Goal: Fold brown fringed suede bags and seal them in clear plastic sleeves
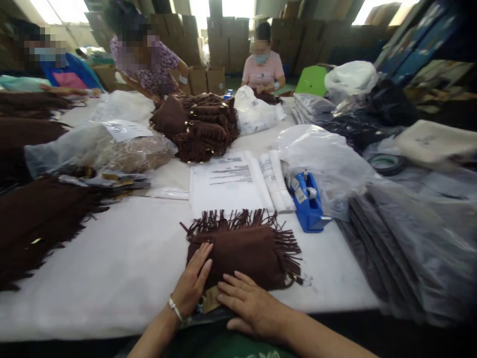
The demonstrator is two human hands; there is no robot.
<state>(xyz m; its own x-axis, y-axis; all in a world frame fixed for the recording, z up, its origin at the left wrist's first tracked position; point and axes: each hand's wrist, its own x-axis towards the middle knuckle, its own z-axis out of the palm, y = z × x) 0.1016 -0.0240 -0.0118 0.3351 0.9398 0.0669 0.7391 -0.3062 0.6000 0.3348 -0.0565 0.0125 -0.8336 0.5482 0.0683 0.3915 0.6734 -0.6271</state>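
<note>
A brown fringed bag [242,251] lies flat on the white table in front of me, its fringe spread at the far and right sides. My left hand [192,283] rests on its left part with the fingers stretched out. Lower down, my right hand [251,303] lies flat over the bag's near edge, fingers spread. A tan tag [210,299] shows between the two hands. At the bag's right near corner there is a metal clasp with a strap end.
Beyond the bag lie a stack of printed white plastic bags [227,184] and a blue tape dispenser [310,203]. Brown bags are piled farther back [208,124] and at left [40,223]. Grey wrapped goods [395,248] are at right. Three people work across the table.
</note>
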